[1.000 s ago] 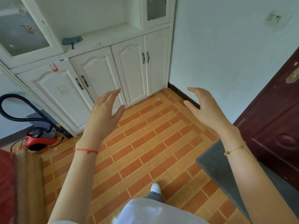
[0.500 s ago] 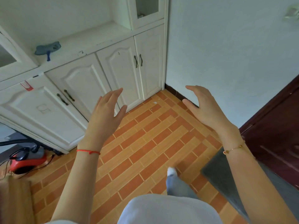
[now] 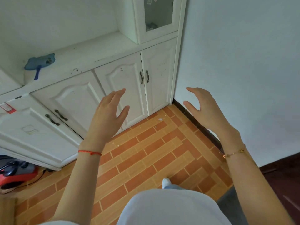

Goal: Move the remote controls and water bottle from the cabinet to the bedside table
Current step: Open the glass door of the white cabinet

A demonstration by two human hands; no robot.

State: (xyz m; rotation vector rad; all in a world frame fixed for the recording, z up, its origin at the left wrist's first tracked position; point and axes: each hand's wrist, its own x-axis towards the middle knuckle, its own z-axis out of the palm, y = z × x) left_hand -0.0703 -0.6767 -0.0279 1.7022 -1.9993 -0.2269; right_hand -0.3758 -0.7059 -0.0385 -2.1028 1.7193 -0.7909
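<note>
Standing before the white cabinet [image 3: 90,101], the person holds both hands raised in front of the body, clear of every surface. The left hand [image 3: 108,117] has its fingers straight and loosely spread, gripping nothing; the right hand [image 3: 205,109] is likewise empty, fingers gently arched with the thumb apart from them. Neither hand touches the cabinet, and the lower doors appear closed, their dark handles [image 3: 144,77] untouched. No remote controls and no water bottle can be found in view: they are not on the cabinet ledge [image 3: 97,54], and what lies behind the glazed upper door [image 3: 158,13] is too indistinct to identify. The only article on the ledge is a blue handled tool [image 3: 39,62], which is no part of the task. A red vacuum cleaner [image 3: 15,173] sits on the tiled floor [image 3: 154,151] at the cabinet's lower left. The bedside table is also out of view. Assessment: the task appears to be at its very beginning. Nothing has been collected, nothing shows as delivered, and the items themselves remain to be located, most probably behind a door. All pick-ups, the carry and the placement are outstanding.
</note>
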